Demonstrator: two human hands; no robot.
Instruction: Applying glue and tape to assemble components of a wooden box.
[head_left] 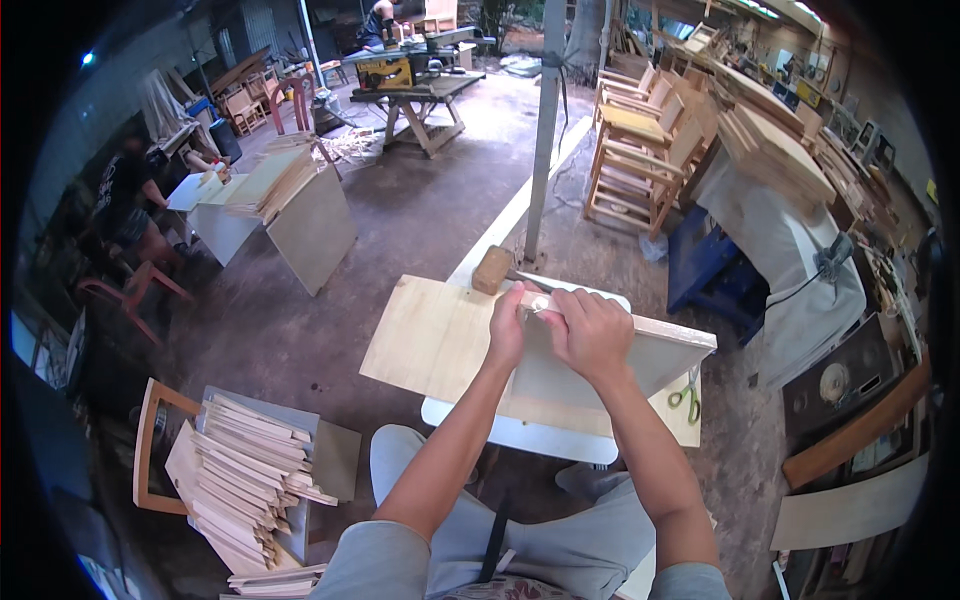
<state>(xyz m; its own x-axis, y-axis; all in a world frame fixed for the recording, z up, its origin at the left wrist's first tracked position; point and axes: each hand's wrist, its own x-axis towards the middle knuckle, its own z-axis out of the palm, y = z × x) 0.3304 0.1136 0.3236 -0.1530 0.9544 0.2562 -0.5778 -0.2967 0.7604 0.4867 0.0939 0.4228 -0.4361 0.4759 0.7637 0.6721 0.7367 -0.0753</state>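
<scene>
A pale wooden panel (655, 358) stands tilted on its long edge in front of me, its light-coloured rim facing up. My left hand (507, 332) is closed on the near-left end of this panel, thumb at the corner. Close beside it, my right hand (594, 335) wraps over the top edge with bent fingers. Between the thumbs a small whitish, shiny patch shows on the rim; I cannot make out what it is. Under the panel lies a flat plywood sheet (415, 343) on a white table (530, 437). A wooden-headed mallet (491, 270) rests just beyond my hands.
Green-handled scissors (684, 403) lie right of the panel. Many thin wood strips (250, 470) are piled at lower left by a wooden frame (150, 445). A metal post (545, 140) rises beyond the table. Wooden chairs (640, 145) stand far right; a person (130, 195) sits at left.
</scene>
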